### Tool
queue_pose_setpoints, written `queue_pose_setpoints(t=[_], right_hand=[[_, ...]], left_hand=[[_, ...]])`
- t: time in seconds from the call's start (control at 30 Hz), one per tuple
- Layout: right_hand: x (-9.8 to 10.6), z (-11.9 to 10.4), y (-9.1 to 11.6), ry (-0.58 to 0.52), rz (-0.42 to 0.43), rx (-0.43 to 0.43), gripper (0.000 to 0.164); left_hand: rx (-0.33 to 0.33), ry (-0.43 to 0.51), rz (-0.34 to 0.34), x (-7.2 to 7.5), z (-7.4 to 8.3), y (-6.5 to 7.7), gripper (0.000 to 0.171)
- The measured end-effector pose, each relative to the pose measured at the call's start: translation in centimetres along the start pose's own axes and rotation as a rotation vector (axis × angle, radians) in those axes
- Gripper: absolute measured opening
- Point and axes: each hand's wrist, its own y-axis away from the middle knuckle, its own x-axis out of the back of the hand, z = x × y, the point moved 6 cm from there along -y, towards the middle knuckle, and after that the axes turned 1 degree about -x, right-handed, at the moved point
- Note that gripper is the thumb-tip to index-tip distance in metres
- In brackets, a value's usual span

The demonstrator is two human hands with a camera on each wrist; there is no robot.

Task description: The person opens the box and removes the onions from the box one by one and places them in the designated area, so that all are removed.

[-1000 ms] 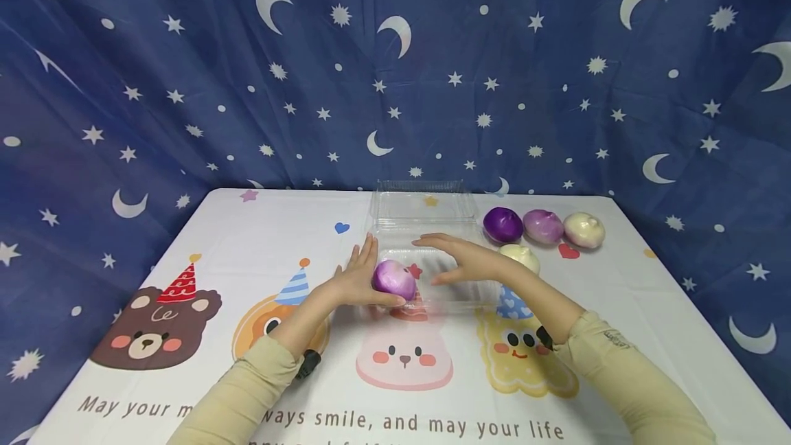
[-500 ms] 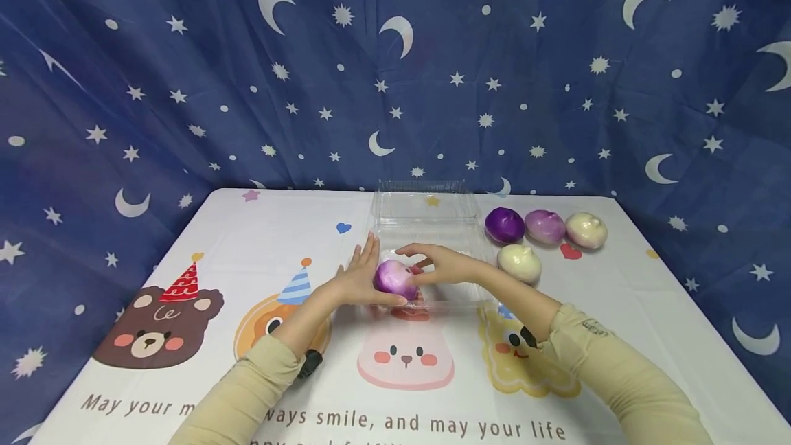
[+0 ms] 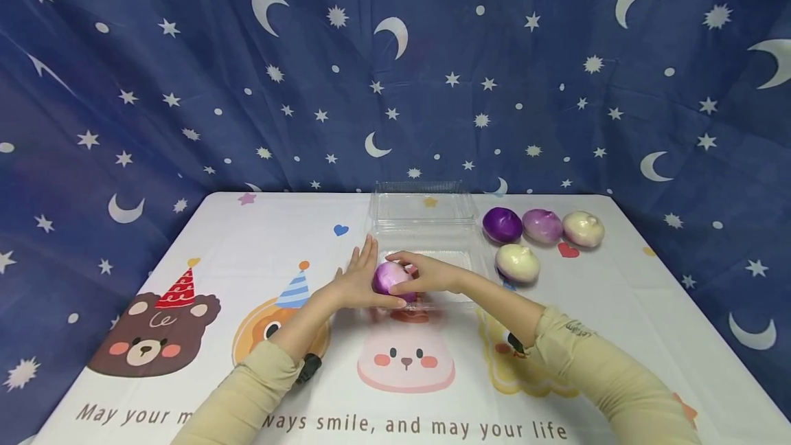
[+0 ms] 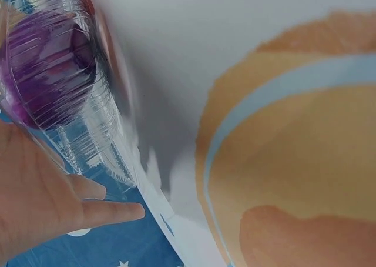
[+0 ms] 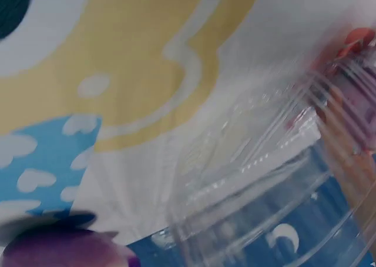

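A glossy purple-and-white onion [image 3: 384,278] sits at the left end of a clear plastic clamshell box [image 3: 441,235], its lid tipped back. My right hand [image 3: 432,275] reaches into the box and grips the onion from the right with curled fingers and thumb. My left hand [image 3: 358,286] rests along the box's left side, fingers straight and thumb by the front edge. In the left wrist view the onion [image 4: 47,73] shows through the ribbed plastic wall [image 4: 97,126]. In the right wrist view the box wall [image 5: 252,184] partly veils the gripping fingers.
Right of the box are a dark purple onion [image 3: 502,225], a light purple onion [image 3: 542,226], a whitish onion [image 3: 583,229] and a cream onion [image 3: 518,264]. Everything stands on a white cartoon-print tablecloth [image 3: 296,218]; a blue star-patterned curtain [image 3: 321,53] hangs behind.
My right hand has moved left from above the box's right part and closed on the onion. My left hand stays at the box's left side.
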Motion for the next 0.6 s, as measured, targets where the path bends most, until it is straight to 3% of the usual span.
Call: queue_pose_setpoints(t=[0.6], right_hand=[[-0.06, -0.65, -0.01, 0.058, 0.126, 0.080, 0.058]], left_hand=[[0.002, 0.008, 0.011, 0.13, 0.19, 0.29, 0.130]])
